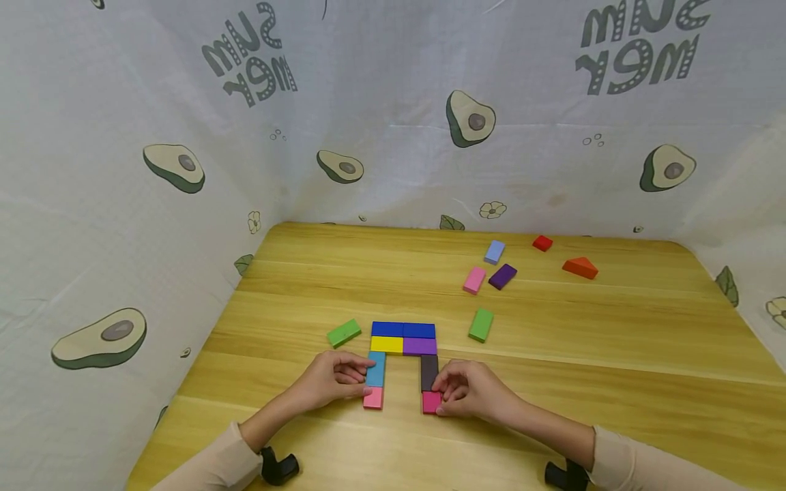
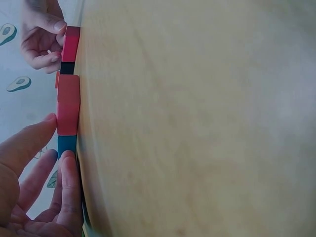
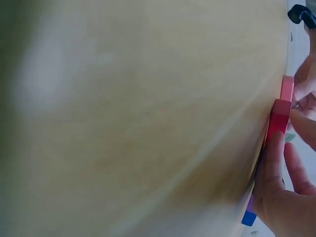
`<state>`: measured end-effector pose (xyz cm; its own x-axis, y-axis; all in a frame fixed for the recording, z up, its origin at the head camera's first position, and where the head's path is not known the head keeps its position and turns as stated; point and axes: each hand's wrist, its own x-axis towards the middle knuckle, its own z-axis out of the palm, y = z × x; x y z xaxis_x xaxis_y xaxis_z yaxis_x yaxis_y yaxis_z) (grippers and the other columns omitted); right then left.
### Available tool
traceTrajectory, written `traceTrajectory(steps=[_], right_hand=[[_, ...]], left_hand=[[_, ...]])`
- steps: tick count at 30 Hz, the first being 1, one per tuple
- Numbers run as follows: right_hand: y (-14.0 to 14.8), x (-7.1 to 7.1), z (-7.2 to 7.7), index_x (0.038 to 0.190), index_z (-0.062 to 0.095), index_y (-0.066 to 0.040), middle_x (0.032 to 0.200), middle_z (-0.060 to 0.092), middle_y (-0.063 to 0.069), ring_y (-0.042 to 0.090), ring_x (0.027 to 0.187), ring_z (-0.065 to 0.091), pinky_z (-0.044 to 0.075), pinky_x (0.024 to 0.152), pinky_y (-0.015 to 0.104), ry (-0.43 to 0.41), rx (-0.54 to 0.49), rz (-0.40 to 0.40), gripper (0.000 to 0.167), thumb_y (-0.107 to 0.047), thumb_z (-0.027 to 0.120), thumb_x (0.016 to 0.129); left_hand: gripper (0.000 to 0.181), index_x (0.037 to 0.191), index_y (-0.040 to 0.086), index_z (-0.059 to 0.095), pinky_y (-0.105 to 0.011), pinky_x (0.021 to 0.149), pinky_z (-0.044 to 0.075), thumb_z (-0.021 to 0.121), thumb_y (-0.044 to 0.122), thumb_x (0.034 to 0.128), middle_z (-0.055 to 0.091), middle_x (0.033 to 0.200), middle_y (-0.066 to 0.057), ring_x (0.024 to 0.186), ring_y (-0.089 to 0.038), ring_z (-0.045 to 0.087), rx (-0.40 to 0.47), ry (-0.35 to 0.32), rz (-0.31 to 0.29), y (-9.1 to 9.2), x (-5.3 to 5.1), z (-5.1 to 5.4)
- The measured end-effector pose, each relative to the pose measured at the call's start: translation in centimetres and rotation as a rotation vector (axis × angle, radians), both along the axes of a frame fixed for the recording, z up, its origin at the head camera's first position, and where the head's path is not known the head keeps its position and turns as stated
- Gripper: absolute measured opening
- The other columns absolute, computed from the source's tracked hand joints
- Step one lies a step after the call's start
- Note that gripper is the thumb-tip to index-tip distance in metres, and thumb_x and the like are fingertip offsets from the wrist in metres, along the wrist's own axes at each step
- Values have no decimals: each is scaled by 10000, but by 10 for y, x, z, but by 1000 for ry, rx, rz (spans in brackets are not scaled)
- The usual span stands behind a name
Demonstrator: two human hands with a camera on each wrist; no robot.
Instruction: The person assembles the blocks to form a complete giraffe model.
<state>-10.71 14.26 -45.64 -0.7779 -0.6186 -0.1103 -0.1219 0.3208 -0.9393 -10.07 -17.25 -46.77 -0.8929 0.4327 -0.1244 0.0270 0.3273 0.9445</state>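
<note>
Room between cyan block (image 1: 377, 369) and black block (image 1: 429, 372) (yellow block (image 1: 387, 346) obstructs beyond)

Printed lettering on the white cloth (image 1: 393, 75), head view. The word "SUMMER" is borne twice by the hanging fabric, each time in grey and divided over two lines, "SUM" above "MER". Both prints are seen in mirror writing, so that each line is read from right to left. The left-hand print (image 1: 258, 75) is set at a slant, its upper line rising towards the right. The right-hand print (image 1: 638, 58) is shown larger and is tilted more gently; its upper line is cut by the top edge of the view. Several letter strokes are filled with pale dots.
</note>
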Motion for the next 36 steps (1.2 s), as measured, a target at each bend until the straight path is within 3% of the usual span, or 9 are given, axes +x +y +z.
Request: traceTrajectory(steps=[8, 17, 30, 36], right_hand=[[-1, -11, 3, 1016, 688, 47, 882, 613, 106, 162, 761, 610, 571, 688, 245, 36, -10, -72, 297, -37, 850, 781], [-7, -31, 5, 1243, 613, 122, 935, 586, 198, 247, 802, 618, 577, 729, 254, -28, -72, -155, 553, 39, 850, 750], [-9, -43, 0, 1287, 579, 150, 935, 570, 187, 216, 799, 618, 578, 717, 255, -84, -47, -160, 633, 102, 845, 714], [-10, -43, 2, 1290, 570, 160, 922, 578, 173, 220, 797, 614, 579, 717, 256, -85, -46, -151, 641, 120, 839, 710]], left_hand=[[390, 1203, -12, 703, -255, 773, 574, 810, 114, 849, 698, 1089, -93, 884, -176, 661, -27, -4, -16, -1, -1, -1], [353, 1218, 33, 710, -241, 787, 560, 767, 176, 899, 702, 1132, -73, 917, -188, 664, -61, 7, -41, -4, -3, -1], [323, 1226, 53, 712, -238, 778, 542, 734, 177, 928, 679, 1006, -37, 903, -188, 637, -65, 25, -86, -7, -5, 4], [300, 1212, 39, 713, -266, 794, 559, 721, 159, 937, 689, 1009, -33, 908, -174, 654, -64, 86, -79, -13, -10, 7]])
